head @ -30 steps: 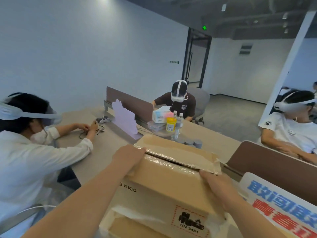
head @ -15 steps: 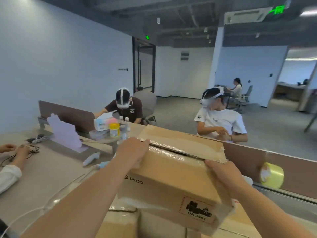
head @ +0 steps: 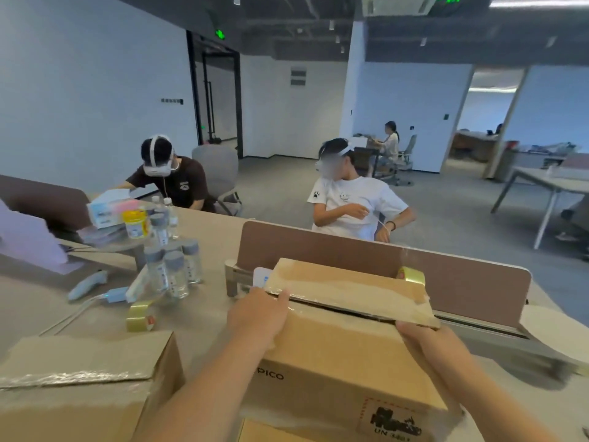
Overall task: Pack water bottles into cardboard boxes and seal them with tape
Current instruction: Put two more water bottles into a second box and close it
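Note:
I hold a brown PICO cardboard box [head: 344, 355] in front of me, its taped top flaps slightly apart. My left hand [head: 258, 317] grips its upper left corner and my right hand [head: 430, 342] grips its upper right edge. A second cardboard box [head: 83, 384] stands at the lower left. Several water bottles [head: 172, 269] with grey caps stand on the table left of the box. One roll of yellowish tape [head: 140, 317] lies near the bottles. Another tape roll [head: 411, 275] sits behind the held box, by the divider.
A brown desk divider [head: 446, 282] runs behind the box. A white controller [head: 86, 283], cables and a yellow jar [head: 135, 223] lie on the beige table [head: 207, 317]. Two people with headsets sit beyond the table; another sits far back.
The view has swung right and down. The box has come lower, close to the table by the divider, still held by both hands. The bottles and tape roll on the table came into view.

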